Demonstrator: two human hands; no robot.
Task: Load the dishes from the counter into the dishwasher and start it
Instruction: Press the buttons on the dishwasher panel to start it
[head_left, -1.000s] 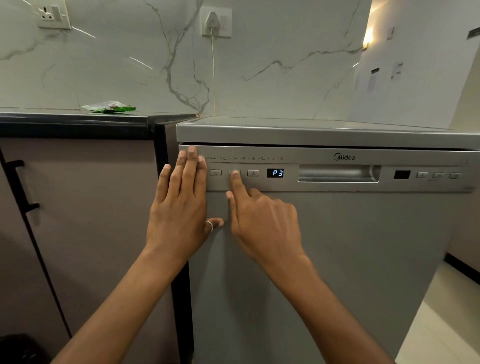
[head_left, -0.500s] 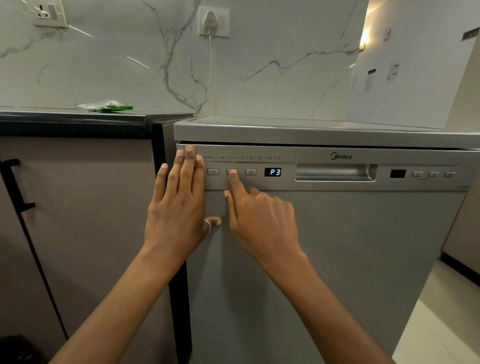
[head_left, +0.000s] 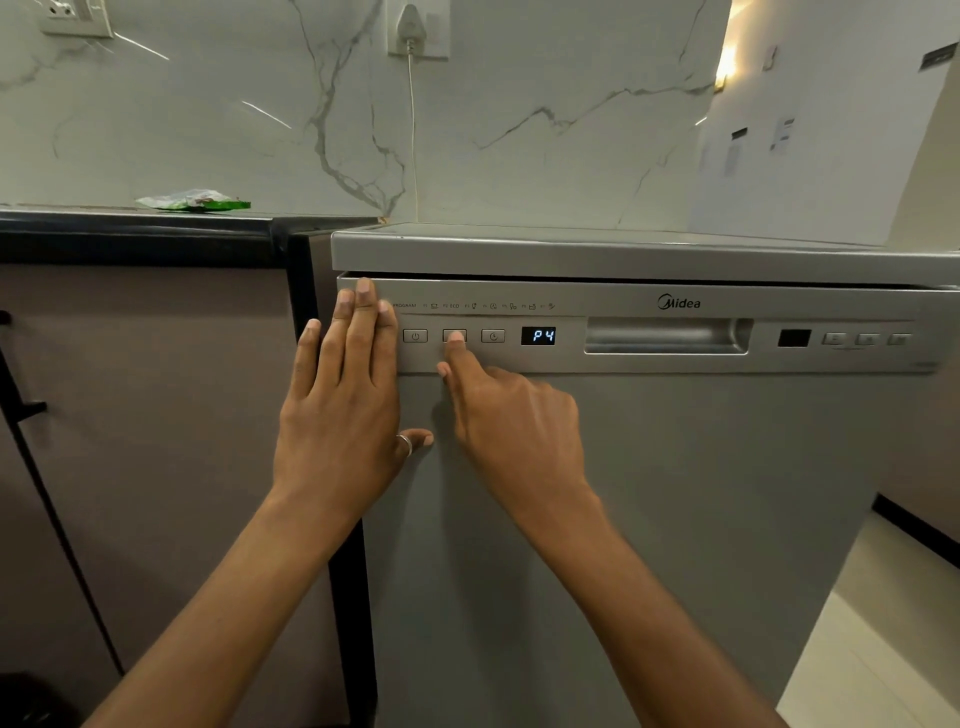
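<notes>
A green packet (head_left: 195, 200) is seen lying on the dark bench (head_left: 130, 228) at the left. The left hand (head_left: 343, 410) is laid flat against the left edge of the closed dishwasher (head_left: 675, 493), which stands just beside the bench cabinet. Its fingers (head_left: 363, 332) are held straight and pressed together, the thumb spread aside. The middle button (head_left: 453, 331) of three is touched by the right hand (head_left: 514, 415), index extended, other fingers curled, nothing gripped. "P4" is shown on the display (head_left: 538, 335). A recessed handle (head_left: 667, 336) is set further right.
</notes>
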